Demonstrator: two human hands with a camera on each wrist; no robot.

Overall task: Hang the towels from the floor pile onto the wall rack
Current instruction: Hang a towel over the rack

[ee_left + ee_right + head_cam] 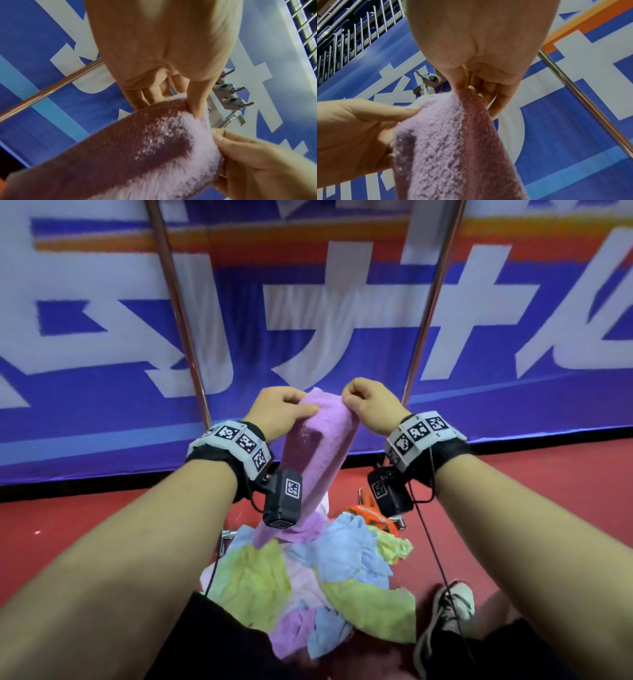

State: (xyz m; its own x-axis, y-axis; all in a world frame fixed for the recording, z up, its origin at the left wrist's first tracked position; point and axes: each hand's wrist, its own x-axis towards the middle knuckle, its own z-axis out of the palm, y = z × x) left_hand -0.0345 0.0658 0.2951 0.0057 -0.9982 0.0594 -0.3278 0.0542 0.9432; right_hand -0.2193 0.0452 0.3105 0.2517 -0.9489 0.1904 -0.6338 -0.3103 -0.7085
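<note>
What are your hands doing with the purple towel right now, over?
Left hand and right hand both pinch the purple towel at its top edge. Towel hangs over the floor pile, not on the rack. Nothing blocking.

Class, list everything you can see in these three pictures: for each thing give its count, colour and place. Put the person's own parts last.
Held towel: one, purple, hanging from both hands above the pile.
Towel pile: many, count unclear; green, blue, pink, purple, one orange; on the floor.
Poles: two, shiny metal, upright before the banner.
Hooks: several, grey, on the rack overhead.
Banner: one, blue with white lettering, behind the poles.
Floor: red.
Shoe: one, dark and white, right of the pile.
Wrist bands: two, black with printed markers.
Left hand: pinches the towel's top edge.
Right hand: pinches the same edge.
</note>
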